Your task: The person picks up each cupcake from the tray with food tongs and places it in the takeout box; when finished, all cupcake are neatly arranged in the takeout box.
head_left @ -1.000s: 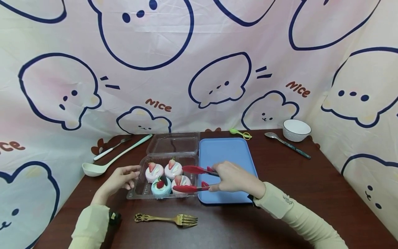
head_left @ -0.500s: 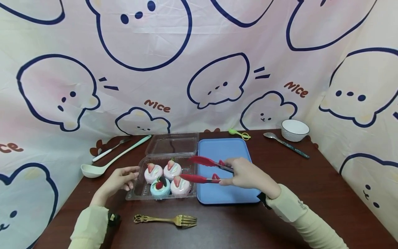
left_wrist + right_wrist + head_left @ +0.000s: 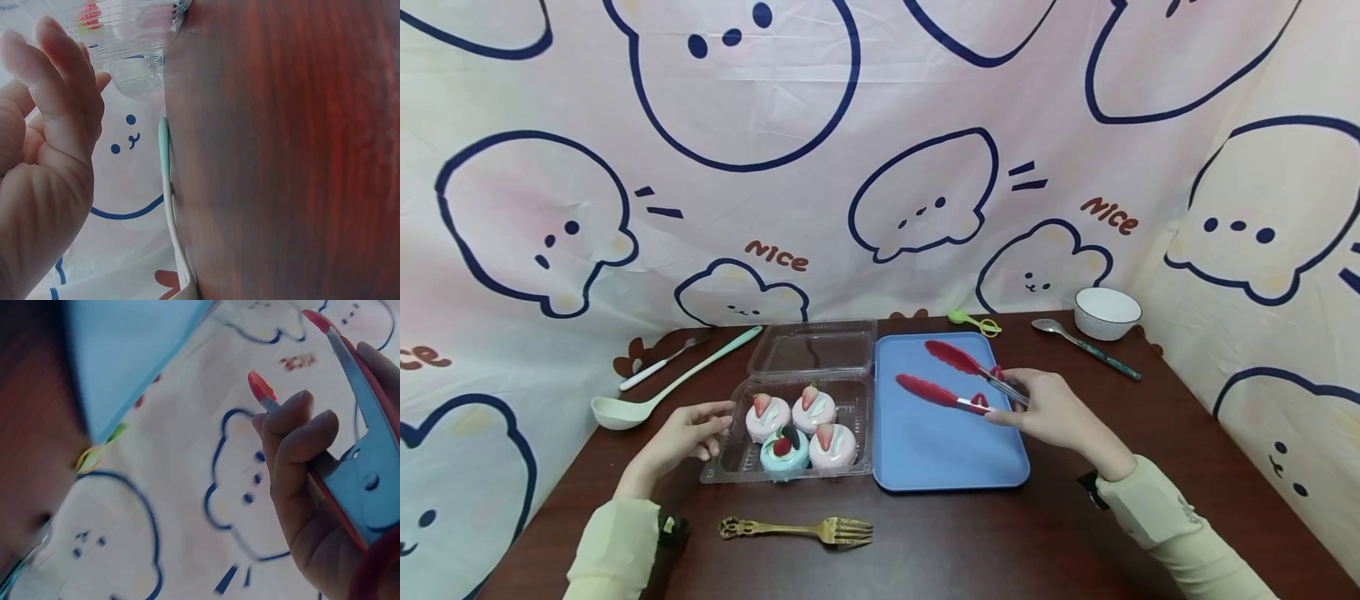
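My right hand (image 3: 1051,408) grips a pair of tongs (image 3: 940,390) with red tips and metal arms, held above the blue tray (image 3: 947,462). The tips stand apart with nothing between them. In the right wrist view, fingers wrap round the tongs' arms (image 3: 369,481). My left hand (image 3: 681,437) is at the left side of a lidded clear plastic container (image 3: 730,471), its relaxed fingertips against the rim. Inside sit several small cakes: pink ones (image 3: 832,450) topped with strawberry and a light blue one (image 3: 785,457) with a red berry.
A gold fork (image 3: 797,531) lies in front of the container. On the left are a pale ladle (image 3: 625,412) and a white-handled utensil (image 3: 658,367). Behind the tray lies a small green utensil (image 3: 973,322). A spoon (image 3: 1086,347) and a white bowl (image 3: 1107,314) stand back right.
My right hand has drawn the tongs back to the right, from over the cakes to above the blue tray. The left hand stays at the container, and the cakes have not shifted.
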Motion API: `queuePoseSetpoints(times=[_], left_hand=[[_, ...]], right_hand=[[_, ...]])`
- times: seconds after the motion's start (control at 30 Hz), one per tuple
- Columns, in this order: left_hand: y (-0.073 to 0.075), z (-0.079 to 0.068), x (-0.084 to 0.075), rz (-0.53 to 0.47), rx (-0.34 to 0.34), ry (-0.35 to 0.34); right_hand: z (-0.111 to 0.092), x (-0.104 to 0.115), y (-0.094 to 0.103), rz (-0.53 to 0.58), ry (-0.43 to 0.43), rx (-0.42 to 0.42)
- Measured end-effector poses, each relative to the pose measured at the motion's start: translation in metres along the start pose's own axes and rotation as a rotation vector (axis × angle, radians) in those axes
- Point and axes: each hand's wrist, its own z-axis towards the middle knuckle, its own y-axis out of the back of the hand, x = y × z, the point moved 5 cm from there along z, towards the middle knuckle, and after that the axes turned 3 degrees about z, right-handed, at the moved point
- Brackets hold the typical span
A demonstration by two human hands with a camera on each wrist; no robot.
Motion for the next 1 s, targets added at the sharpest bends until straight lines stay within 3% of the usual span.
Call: queuePoseSetpoints(times=[0.4,0.7,1.0], left_hand=[[0.002,0.000,-0.001,0.009,-0.003,-0.006],[0.001,0.000,0.000,0.001,0.005,-0.009],[-0.001,0.000,-0.001,0.003,0.004,-0.012]], right_hand=[[-0.015,-0.074,0.027,-0.091,-0.172,-0.231],[-0.019,-0.117,0.025,-0.107,-0.275,-0.172],[-0.019,-0.136,0.017,-0.118,-0.341,-0.115]])
